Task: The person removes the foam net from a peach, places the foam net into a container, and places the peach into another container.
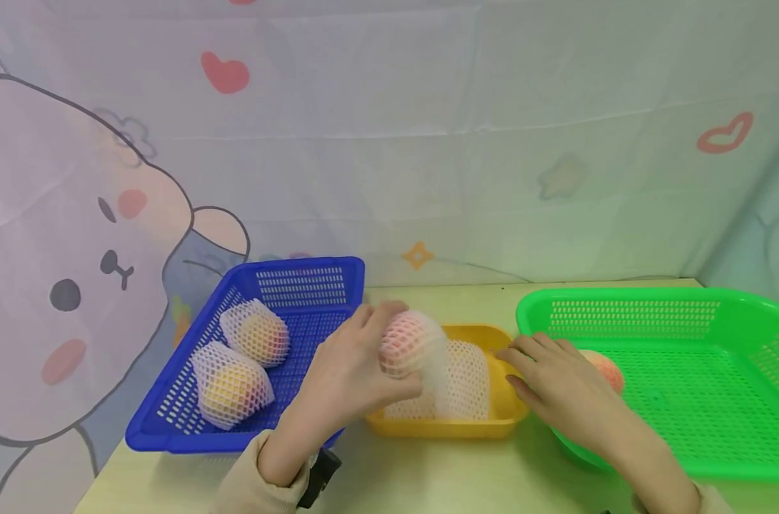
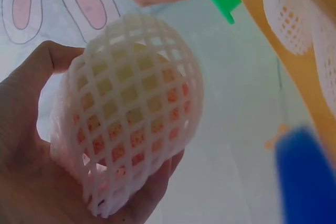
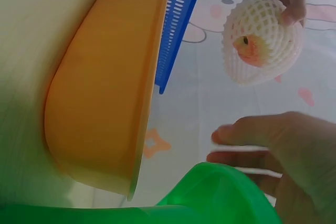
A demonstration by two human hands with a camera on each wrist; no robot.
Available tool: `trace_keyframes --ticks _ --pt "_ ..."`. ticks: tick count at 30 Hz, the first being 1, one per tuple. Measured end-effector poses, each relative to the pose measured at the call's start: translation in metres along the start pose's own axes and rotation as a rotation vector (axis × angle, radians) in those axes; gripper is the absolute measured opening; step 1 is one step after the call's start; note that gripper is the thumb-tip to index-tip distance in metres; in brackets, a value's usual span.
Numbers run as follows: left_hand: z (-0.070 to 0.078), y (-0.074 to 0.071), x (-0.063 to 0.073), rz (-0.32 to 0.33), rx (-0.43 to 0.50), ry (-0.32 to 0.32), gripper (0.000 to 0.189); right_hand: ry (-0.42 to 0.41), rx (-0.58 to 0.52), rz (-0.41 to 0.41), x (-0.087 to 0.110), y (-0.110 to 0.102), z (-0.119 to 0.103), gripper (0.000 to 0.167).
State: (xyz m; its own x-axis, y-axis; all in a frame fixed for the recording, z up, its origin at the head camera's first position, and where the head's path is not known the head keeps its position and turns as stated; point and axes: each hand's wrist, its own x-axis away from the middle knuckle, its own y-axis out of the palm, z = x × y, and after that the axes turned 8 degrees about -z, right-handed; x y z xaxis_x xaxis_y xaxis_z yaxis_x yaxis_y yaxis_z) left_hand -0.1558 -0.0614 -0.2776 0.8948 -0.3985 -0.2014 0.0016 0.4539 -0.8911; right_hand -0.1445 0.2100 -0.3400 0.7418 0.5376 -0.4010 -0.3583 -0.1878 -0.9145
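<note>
My left hand (image 1: 347,371) grips a peach (image 2: 131,108) wrapped in a white foam net (image 2: 173,51), above the yellow tray (image 1: 440,429). In the right wrist view the net's open end shows the stem end of the fruit. Inside the tray lie more white foam nets (image 1: 471,378). My right hand (image 1: 569,396) holds nothing, its fingers loosely bent between the tray and the near left rim of the green basket (image 1: 678,414). A bare peach (image 1: 606,371) sits in that basket, partly hidden behind the hand.
At the left stands a blue basket (image 1: 312,343) with two netted peaches (image 1: 235,392) in it. All three containers stand on a pale wooden table (image 1: 428,478). A printed curtain (image 1: 389,143) hangs behind them.
</note>
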Motion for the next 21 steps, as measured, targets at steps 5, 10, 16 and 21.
trace_keyframes --ticks 5,10,16,21 --pt "0.002 0.006 0.001 -0.085 0.165 -0.001 0.074 -0.108 -0.043 0.089 -0.002 -0.001 -0.001 0.035" --pt "0.002 0.014 0.001 -0.134 0.309 0.004 0.072 -0.145 -0.055 0.119 -0.002 -0.002 -0.001 0.036" --pt "0.001 0.024 0.000 -0.145 0.357 -0.002 0.074 -0.206 -0.080 0.136 -0.002 0.000 -0.003 0.027" --pt "0.001 0.028 -0.002 -0.148 0.356 0.013 0.074 -0.221 -0.103 0.180 -0.003 0.000 -0.005 0.034"
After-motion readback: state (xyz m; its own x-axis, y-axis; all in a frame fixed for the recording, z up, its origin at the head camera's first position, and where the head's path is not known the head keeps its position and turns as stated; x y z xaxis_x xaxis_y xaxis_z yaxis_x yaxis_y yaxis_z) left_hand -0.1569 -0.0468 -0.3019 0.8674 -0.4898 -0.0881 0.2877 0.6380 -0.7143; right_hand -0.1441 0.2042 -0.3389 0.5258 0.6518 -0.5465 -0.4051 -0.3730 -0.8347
